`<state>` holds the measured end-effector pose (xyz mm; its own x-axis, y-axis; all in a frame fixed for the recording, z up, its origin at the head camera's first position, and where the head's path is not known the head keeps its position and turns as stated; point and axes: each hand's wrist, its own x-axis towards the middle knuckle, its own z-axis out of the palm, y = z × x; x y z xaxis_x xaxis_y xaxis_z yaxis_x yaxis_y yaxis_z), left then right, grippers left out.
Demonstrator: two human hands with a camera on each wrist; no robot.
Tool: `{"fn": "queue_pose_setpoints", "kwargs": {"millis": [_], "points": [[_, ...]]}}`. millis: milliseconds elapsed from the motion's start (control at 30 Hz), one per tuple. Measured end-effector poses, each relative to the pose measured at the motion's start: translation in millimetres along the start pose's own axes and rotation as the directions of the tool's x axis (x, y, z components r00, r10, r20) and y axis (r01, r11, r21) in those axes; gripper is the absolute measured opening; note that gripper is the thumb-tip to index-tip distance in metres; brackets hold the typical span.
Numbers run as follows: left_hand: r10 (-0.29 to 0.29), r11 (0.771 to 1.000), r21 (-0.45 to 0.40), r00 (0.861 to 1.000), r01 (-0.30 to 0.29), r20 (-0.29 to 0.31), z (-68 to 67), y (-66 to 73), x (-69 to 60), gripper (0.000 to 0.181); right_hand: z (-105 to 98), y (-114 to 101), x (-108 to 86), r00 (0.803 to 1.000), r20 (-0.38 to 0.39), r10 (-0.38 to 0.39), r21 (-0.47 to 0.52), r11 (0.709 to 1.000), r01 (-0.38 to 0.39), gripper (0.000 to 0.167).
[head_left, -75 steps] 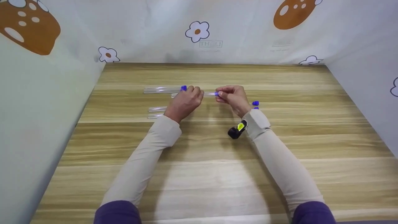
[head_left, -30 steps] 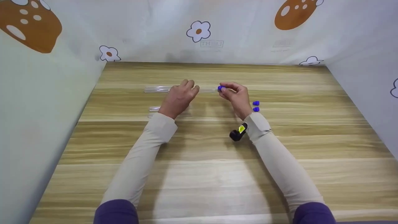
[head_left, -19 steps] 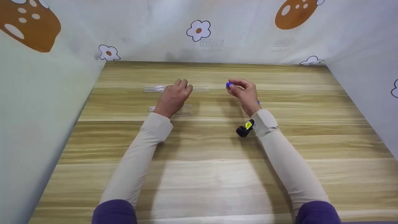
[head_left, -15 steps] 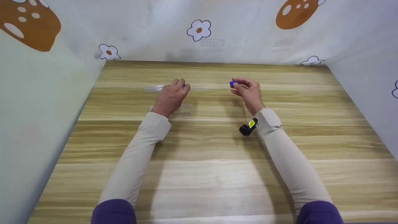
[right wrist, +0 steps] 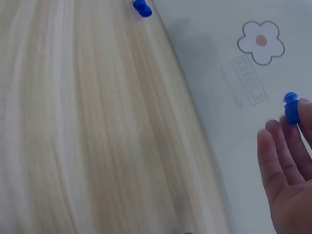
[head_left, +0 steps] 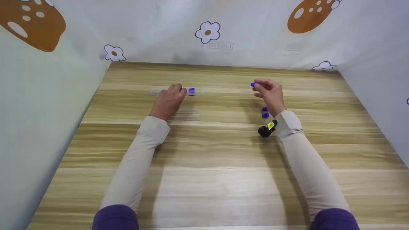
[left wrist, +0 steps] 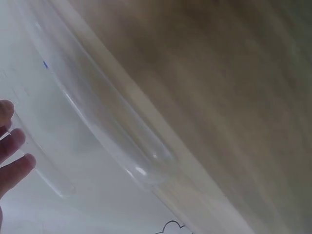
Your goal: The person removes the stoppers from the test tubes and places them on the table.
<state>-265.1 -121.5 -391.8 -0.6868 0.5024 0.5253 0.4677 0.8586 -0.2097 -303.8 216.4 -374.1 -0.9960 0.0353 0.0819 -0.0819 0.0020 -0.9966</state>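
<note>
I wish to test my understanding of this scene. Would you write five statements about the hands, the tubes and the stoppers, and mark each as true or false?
1. The right hand pinches a small blue plastic-looking stopper. True.
2. The left hand holds a blue stopper. False: the left hand holds a thin, transparent tube.
3. Two loose blue stoppers lie on the wood-grained table. True.
4. The stopper in the right hand is fitted into a tube. False: it is apart from every tube.
5. Cream cloth sleeves cover both forearms. True.
</note>
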Motion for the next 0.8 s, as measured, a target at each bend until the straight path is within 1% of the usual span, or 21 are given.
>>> {"fn": "queue_pose_setpoints", "kwargs": {"millis": [100, 267, 333, 433, 533, 600, 667, 800], "points": [[-0.007, 1.0, -0.01, 1.0, 0.007, 0.025, 2.0, -2.1, -2.0, 0.011, -8.6, 1.7, 1.9, 1.0, -0.006, 0.011, -0.042, 0.999, -0.011, 0.024], [-0.023, 0.999, -0.031, 0.997, 0.025, 0.068, 3.7, -5.0, -3.2, 0.011, -19.8, 4.0, 3.8, 0.999, -0.018, 0.047, -0.118, 0.992, -0.049, 0.015], [-0.034, 0.999, -0.035, 0.996, 0.037, 0.088, 4.0, -6.1, -2.7, 0.011, -23.2, 4.8, 4.1, 0.997, -0.029, 0.064, -0.148, 0.987, -0.068, 0.014], [-0.052, 0.997, -0.045, 0.991, 0.058, 0.122, 4.4, -7.4, -1.7, 0.011, -27.3, 6.1, 4.3, 0.994, -0.05, 0.093, -0.204, 0.974, -0.101, 0.02], [-0.074, 0.995, -0.051, 0.986, 0.082, 0.149, 4.7, -8.1, -1.3, 0.012, -31.5, 7.4, 4.7, 0.991, -0.067, 0.117, -0.286, 0.949, -0.132, 0.029], [-0.088, 0.993, -0.06, 0.981, 0.1, 0.171, 4.6, -8.5, -1.2, 0.012, -34.1, 8.8, 5.5, 0.989, -0.073, 0.13, -0.348, 0.926, -0.147, 0.032], [-0.105, 0.991, -0.066, 0.975, 0.12, 0.194, 4.7, -9.1, -1.4, 0.013, -36.2, 10.8, 6.3, 0.988, -0.076, 0.137, -0.396, 0.905, -0.156, 0.033], [-0.13, 0.983, -0.094, 0.959, 0.158, 0.251, 4.6, -10.4, -0.8, 0.014, -39.3, 15.7, 7.8, 0.986, -0.088, 0.141, -0.456, 0.875, -0.165, 0.031]]}}
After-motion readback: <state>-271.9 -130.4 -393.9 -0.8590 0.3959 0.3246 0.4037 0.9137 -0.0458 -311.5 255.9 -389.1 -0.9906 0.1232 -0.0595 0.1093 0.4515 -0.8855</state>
